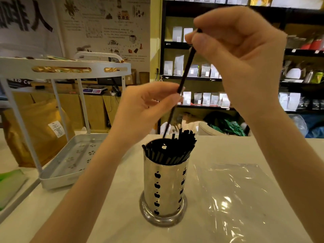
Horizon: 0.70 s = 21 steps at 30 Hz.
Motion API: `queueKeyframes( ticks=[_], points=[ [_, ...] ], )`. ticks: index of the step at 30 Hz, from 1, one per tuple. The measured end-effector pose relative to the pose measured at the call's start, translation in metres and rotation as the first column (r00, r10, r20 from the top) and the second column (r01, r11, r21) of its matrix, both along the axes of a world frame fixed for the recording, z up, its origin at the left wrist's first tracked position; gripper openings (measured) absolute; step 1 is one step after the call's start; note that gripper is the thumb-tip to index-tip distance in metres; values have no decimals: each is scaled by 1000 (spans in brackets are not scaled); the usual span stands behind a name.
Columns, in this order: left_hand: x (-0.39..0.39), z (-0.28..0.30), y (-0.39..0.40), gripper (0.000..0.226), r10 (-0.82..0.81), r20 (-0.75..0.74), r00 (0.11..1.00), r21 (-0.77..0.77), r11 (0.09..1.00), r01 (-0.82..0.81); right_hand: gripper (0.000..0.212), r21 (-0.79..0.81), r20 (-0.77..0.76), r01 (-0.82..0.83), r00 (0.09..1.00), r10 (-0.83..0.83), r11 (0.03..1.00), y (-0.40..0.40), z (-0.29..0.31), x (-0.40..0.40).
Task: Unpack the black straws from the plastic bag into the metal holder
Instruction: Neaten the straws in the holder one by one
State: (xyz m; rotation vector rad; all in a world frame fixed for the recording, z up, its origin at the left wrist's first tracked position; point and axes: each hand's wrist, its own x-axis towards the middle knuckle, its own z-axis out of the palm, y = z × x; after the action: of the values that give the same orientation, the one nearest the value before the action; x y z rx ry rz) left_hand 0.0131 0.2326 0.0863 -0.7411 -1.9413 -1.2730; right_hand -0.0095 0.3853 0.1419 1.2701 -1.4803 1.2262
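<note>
Both hands on one black straw (186, 67): right hand (240, 55) pinches top, left hand (149, 109) grips middle, tip at metal holder (164, 186) rim. Holder crammed mid-table; tip may snag, buckle. Plastic bag (242, 199) flat at right edge.

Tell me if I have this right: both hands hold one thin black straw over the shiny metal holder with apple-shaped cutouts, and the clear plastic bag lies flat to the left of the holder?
Not quite. The head view shows the clear plastic bag lying flat to the right of the shiny metal holder with apple-shaped cutouts, not the left. The rest stands: the left hand and right hand both hold one thin black straw over the holder.
</note>
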Motion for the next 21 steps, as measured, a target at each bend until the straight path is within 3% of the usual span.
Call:
queueKeyframes(
  ticks=[3,5,9,13,16,21],
  points=[
    [-5,2,-10,28,38,-66,997,14,999,-37,26,-46,-51,-39,998,37,998,-4,-1,-3],
    [-7,-5,-14,24,73,-32,997,-48,996,-74,25,-18,-32,-46,998,45,999,-7,-8,-8],
    [-13,-27,-23,23,64,213,975,-172,985,-27,22,119,128,-15,992,0,993,-12,-34,-21],
    [-15,-42,-31,33,0,467,884,-196,975,104,20,260,271,-35,962,-38,965,-10,-59,-32],
    [-10,-44,-35,37,28,443,896,-174,983,55,17,351,303,-56,951,-57,935,-7,-74,-33],
    [4,-34,-41,34,110,308,945,-294,956,-15,11,459,312,-20,940,-140,888,-3,-92,-31]
  ],
)
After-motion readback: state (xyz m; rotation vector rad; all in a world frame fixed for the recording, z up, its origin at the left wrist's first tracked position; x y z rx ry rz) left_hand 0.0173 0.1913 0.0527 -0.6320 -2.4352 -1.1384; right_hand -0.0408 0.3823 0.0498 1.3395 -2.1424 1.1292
